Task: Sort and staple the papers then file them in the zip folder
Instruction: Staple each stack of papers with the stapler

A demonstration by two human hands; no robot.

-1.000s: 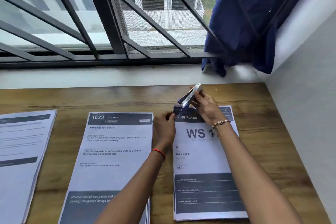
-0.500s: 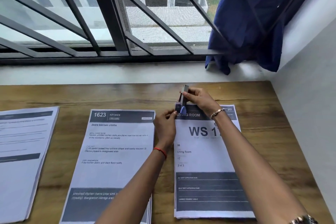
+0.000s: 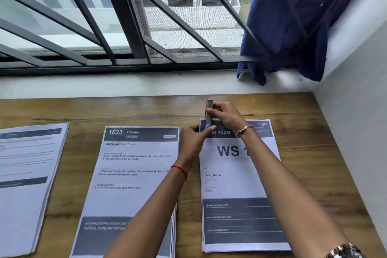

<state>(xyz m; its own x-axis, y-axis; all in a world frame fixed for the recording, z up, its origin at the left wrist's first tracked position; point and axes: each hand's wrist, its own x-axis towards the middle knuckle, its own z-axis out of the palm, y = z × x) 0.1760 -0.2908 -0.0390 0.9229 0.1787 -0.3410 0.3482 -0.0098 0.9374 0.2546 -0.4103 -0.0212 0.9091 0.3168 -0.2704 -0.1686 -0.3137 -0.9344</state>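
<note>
Three paper stacks lie on the wooden table [image 3: 314,153]. The right one, the "Living Room" stack [image 3: 232,178], has a small metal stapler [image 3: 209,112] standing over its top left corner. My right hand [image 3: 227,115] grips the stapler from the right. My left hand [image 3: 192,142] rests on the stack's left edge, thumb and fingers pinching the corner just under the stapler. The "Kitchen" stack [image 3: 129,174] lies in the middle, and a third stack [image 3: 25,174] lies at the far left, partly cut off. No zip folder is in view.
A grey window ledge [image 3: 125,86] runs along the table's far edge under a barred window [image 3: 125,27]. A blue cloth [image 3: 293,23] hangs at the back right. A grey wall [image 3: 356,121] bounds the table on the right.
My right hand has swung the stapler from a tilt to upright and lowered it onto the Living Room stack's top left corner. My left hand has shifted slightly toward that corner.
</note>
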